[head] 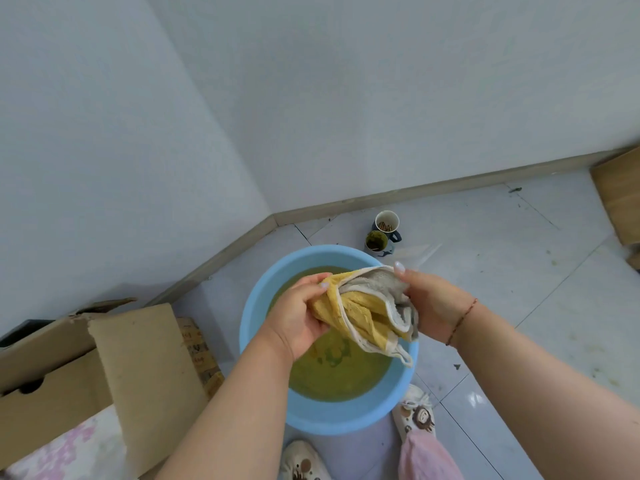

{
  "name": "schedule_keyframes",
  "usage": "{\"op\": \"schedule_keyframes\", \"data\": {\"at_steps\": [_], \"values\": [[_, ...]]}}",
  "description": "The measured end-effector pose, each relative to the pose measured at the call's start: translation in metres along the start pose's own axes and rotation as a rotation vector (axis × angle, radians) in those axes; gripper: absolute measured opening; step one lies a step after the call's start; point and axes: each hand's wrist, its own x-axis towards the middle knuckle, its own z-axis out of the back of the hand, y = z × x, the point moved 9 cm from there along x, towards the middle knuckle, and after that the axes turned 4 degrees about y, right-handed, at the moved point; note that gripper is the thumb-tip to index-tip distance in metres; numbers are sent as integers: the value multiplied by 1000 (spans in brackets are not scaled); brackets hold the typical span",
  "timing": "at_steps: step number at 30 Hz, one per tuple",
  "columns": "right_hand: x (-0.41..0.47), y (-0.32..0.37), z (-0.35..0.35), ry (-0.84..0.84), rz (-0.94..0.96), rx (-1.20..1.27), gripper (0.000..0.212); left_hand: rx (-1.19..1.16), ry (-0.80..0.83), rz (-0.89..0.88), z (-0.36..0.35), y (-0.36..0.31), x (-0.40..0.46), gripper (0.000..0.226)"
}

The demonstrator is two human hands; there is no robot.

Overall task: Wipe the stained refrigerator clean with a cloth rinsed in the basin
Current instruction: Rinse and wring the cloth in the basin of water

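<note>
A yellow and grey cloth (367, 311) with a white hem hangs above a light blue basin (332, 415) on the tiled floor. The basin holds murky yellow-green water (337, 375). My left hand (301, 315) grips the cloth's yellow left end. My right hand (429, 304) grips its grey right end, with one finger sticking up. Both hands hold the cloth over the middle of the basin, clear of the water. No refrigerator is in view.
An open cardboard box (104, 368) stands at the left beside the basin. Two cups (382, 232) sit on the floor behind the basin near the skirting. Another cardboard box (620, 195) is at the far right. My slippered feet (415, 415) are just in front of the basin.
</note>
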Motion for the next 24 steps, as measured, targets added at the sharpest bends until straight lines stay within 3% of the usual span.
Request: {"op": "schedule_keyframes", "data": {"at_steps": [1, 3, 5, 7, 9, 11, 13, 14, 15, 17, 19, 21, 24], "values": [[-1, 0, -4, 48, -5, -73, 64, 38, -8, -5, 0, 1, 0, 38], [0, -7, -5, 19, -51, -366, 57, 175, -45, 0, 4, 5, -1, 53], [0, 1, 10, -170, -74, -842, 39, 295, -71, 11, 7, 8, 0, 50], [-3, 22, 17, -322, -15, -994, 21, 385, -64, 33, 9, 10, 0, 51], [-5, 35, 20, -341, 13, -833, 13, 545, -53, 61, 11, 11, -3, 53], [-6, 37, 25, -271, -1, -405, 7, 652, 23, 93, 3, 17, -8, 49], [-4, 31, 20, -131, 43, 180, 50, 576, 109, 108, -9, 26, -14, 45], [-3, 23, 22, -105, 50, 346, 74, 507, 119, 104, -11, 29, -16, 48], [-3, 10, 21, -109, 25, 387, 89, 442, 105, 88, -11, 32, -16, 55], [-2, -25, 11, -101, -58, 290, 98, 372, 59, 47, -11, 34, -16, 56], [2, -50, -3, -92, -89, 123, 80, 370, 32, 41, -12, 39, -15, 43], [9, -54, 2, -216, -44, -23, 52, 336, -25, 38, -6, 42, -12, 32], [16, -53, 22, -394, -22, 17, 31, 358, -125, -18, 7, 37, -8, 28]]}}
